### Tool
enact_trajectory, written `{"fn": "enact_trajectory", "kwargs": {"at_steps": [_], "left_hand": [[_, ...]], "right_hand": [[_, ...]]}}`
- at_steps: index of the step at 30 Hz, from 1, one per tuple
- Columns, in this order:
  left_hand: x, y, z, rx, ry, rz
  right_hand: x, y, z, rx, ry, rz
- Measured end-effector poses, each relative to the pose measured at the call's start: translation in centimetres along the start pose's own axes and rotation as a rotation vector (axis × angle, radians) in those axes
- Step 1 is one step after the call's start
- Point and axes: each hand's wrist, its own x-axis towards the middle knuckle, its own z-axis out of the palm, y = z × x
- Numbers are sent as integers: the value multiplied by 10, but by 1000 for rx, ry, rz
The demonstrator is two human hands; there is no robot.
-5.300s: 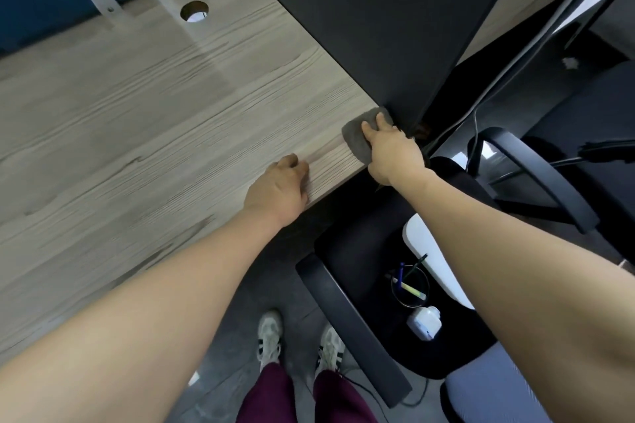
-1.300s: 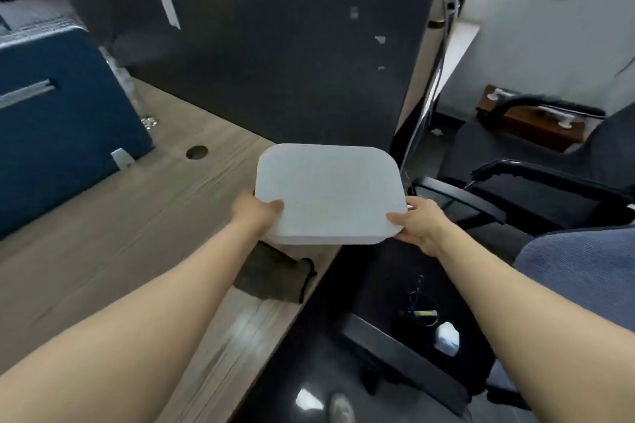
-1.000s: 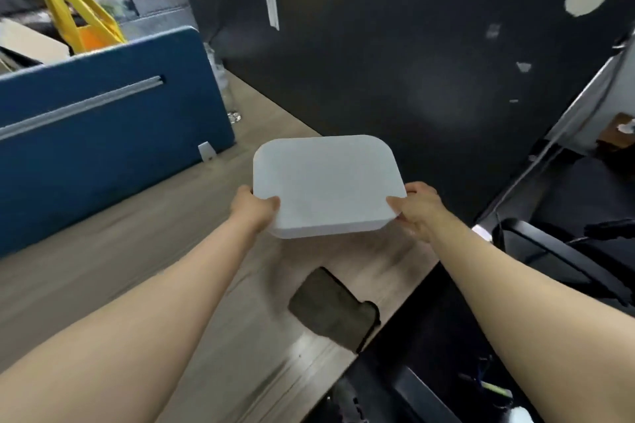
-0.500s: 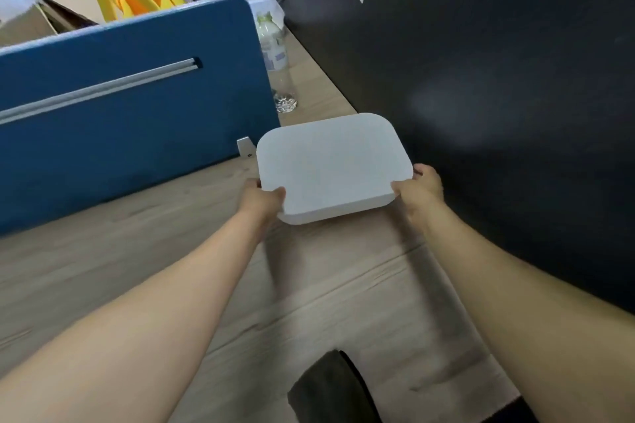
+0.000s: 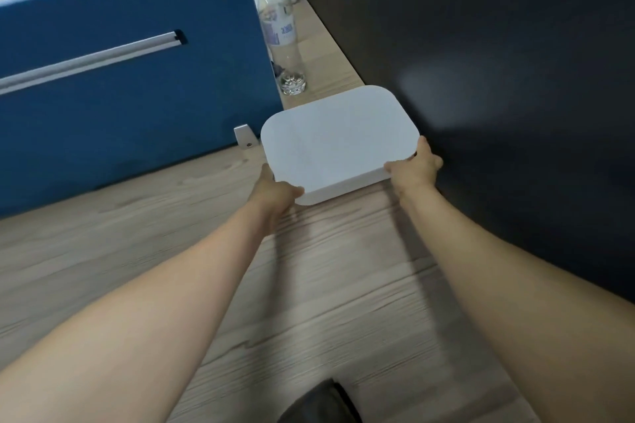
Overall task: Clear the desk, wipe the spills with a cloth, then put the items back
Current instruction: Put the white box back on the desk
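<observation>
Both hands hold a flat white rounded-corner box (image 5: 338, 142) low over the far right part of the wooden desk (image 5: 309, 285), close to the black partition. The left hand (image 5: 275, 191) grips its near left corner, the right hand (image 5: 414, 168) its near right edge. Whatever is inside cannot be seen. Beyond it stands a clear plastic bottle (image 5: 283, 38), apparently almost empty, beside the blue divider (image 5: 120, 86). A dark cloth (image 5: 319, 403) lies at the near edge.
</observation>
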Motion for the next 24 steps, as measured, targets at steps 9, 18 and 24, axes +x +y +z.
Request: {"fn": "enact_trajectory", "kwargs": {"at_steps": [9, 18, 24], "left_hand": [[7, 5, 10, 77, 107, 174], [-3, 10, 11, 276, 142, 216], [-31, 16, 17, 478, 258, 278]], "right_hand": [[8, -3, 7, -58, -7, -48], [8, 0, 1, -69, -58, -57], [-14, 0, -15, -149, -59, -80]]}}
